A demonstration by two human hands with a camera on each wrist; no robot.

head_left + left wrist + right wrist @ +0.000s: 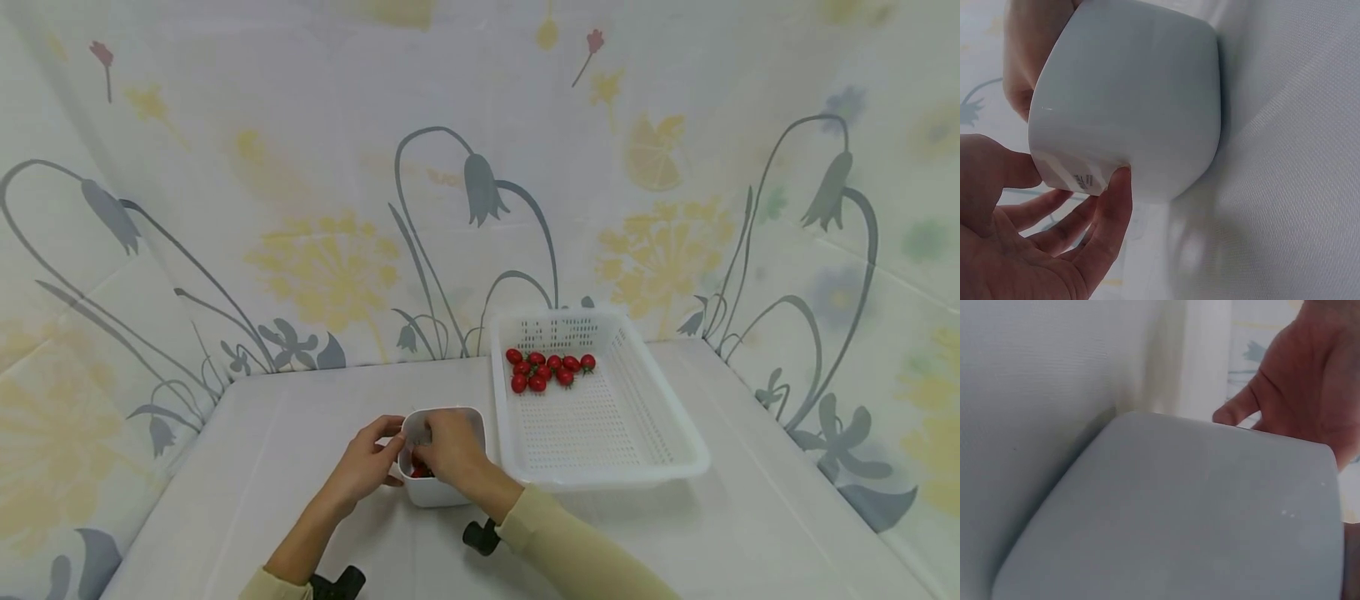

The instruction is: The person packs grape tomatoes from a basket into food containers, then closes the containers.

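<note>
A small white square container (442,497) stands on the table, with some cherry tomatoes (422,472) showing inside it. My left hand (365,460) holds the container at its left side. In the left wrist view the thumb (1021,170) is at the rim and the fingers (1113,215) lie against the outer wall, beside a small printed label (1086,181). Over the rim, my right hand (452,450) reaches down into the container, its fingers bent toward the tomatoes. The container wall hides those fingertips in both wrist views, and I cannot tell whether they hold a tomato.
Right of the container stands a larger white perforated basket (600,477). Several cherry tomatoes (543,372) lie together in its far left part. A white cloth (300,417) covers the table, and a flower-printed curtain (480,83) rises behind and at both sides.
</note>
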